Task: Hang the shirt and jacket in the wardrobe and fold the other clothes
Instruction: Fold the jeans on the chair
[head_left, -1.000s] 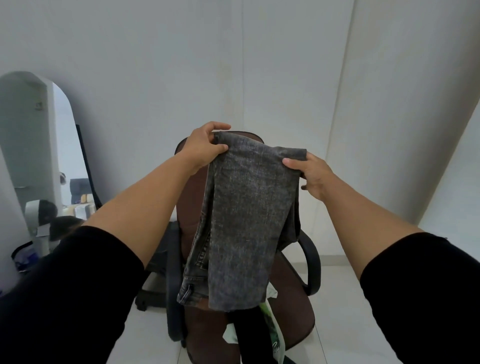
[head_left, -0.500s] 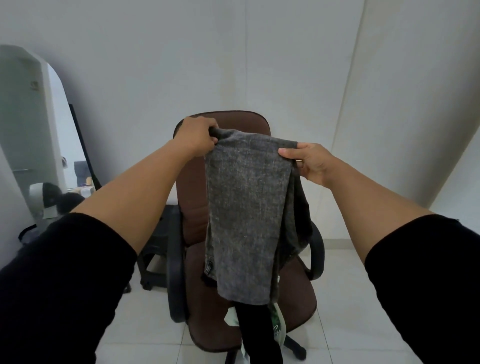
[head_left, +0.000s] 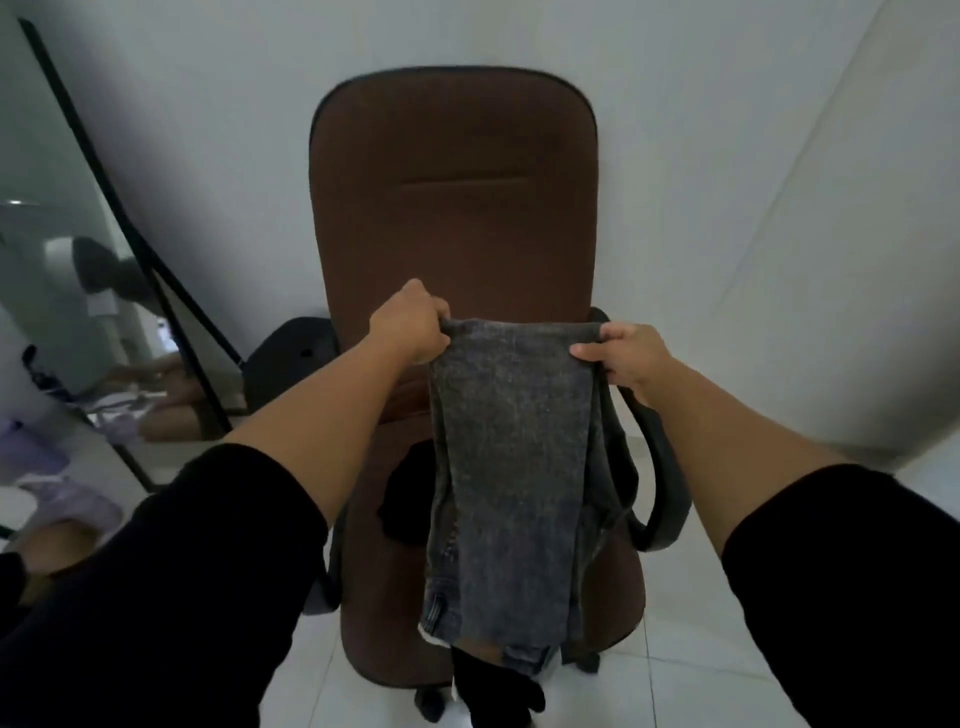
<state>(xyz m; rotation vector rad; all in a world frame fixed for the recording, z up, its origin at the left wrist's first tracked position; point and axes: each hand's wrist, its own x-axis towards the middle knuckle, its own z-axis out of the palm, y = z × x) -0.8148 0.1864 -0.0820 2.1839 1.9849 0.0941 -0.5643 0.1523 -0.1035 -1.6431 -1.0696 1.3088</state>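
A pair of grey washed jeans (head_left: 511, 467), folded lengthwise, hangs down in front of me over a brown office chair (head_left: 457, 197). My left hand (head_left: 410, 327) grips the jeans' top left corner. At the top right corner my right hand (head_left: 623, 356) is closed on the fabric. The lower end of the jeans reaches the front edge of the seat. A black garment (head_left: 402, 499) lies on the seat, partly hidden behind the jeans. More black cloth (head_left: 488, 686) hangs below the seat's front.
A tall mirror with a black frame (head_left: 130, 228) leans on the wall at the left, reflecting clutter. White walls form a corner behind the chair. The floor is pale tile (head_left: 691, 691). The chair's black armrest (head_left: 660, 483) curves out at the right.
My hands have lowered the jeans from above the chair back down toward the seat, and my view has tilted down and moved closer to the chair.
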